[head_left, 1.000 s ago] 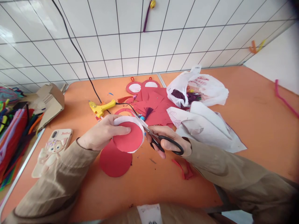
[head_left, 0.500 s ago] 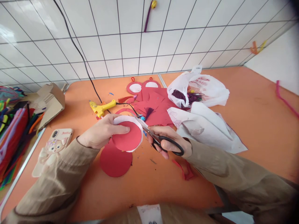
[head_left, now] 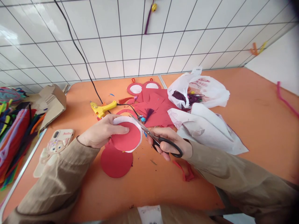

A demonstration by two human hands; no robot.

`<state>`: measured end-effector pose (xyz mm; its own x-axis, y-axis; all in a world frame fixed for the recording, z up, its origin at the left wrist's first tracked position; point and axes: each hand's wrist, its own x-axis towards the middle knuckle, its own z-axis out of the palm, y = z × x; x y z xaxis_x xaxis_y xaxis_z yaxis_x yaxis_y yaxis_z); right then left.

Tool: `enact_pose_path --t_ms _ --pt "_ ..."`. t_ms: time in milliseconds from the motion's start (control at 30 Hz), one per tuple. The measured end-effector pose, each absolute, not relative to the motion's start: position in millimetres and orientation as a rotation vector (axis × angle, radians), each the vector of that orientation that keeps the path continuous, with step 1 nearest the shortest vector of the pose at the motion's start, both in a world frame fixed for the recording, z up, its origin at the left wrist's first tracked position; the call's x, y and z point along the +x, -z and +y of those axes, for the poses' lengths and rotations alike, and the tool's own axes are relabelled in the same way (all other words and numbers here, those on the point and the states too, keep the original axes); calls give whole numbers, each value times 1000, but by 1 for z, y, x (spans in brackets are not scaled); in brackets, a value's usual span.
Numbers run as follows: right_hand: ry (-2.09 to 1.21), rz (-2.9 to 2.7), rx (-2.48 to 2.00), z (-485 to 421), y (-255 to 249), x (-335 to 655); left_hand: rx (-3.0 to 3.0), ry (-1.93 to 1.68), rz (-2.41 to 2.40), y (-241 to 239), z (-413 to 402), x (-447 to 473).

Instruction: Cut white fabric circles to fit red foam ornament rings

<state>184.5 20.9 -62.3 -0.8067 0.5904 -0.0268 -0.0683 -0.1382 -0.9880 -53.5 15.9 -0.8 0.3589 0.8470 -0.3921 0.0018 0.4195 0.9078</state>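
My left hand (head_left: 100,132) pinches a red paper disc (head_left: 127,138) laid over a piece of white paper (head_left: 123,119), with the thumb on top. The white shows as a rim along the disc's upper and right edges. Black-handled scissors (head_left: 169,145) are in my right hand (head_left: 171,141), fingers through the loops. Their blades lie along the white rim at its upper right. Below the held pieces, another red disc (head_left: 116,161) rests on the orange table (head_left: 144,193), partly covered by them.
Behind my hands lie a yellow glue gun (head_left: 102,109), red paper pieces (head_left: 151,102) and a purple tassel (head_left: 149,113). A white plastic bag (head_left: 210,93) and white sheet (head_left: 210,130) are on the right. A phone (head_left: 54,149) and colourful pipe cleaners (head_left: 16,140) are at left.
The bit of white paper that stuck out beyond the scissor blades no longer shows there. Both hands have barely moved, and the view has shifted slightly.
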Motion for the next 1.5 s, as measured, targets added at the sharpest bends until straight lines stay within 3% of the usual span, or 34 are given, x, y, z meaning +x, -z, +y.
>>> enact_pose_path --t_ms 533,667,833,1000,1500 --pt "-1967 -1695 -673 17 62 184 978 -676 1038 2 19 -58" --pt "-1710 -1801 -829 18 56 181 972 -797 1072 -4 19 -59" --pt "-1068 -2364 -1213 16 34 181 903 -1122 1182 -13 18 -62" --pt "-863 -2710 -1415 4 17 185 905 -1340 1144 -22 13 -60" --pt "-674 -3303 -796 -6 25 181 1107 -1277 1036 -37 -12 -49"
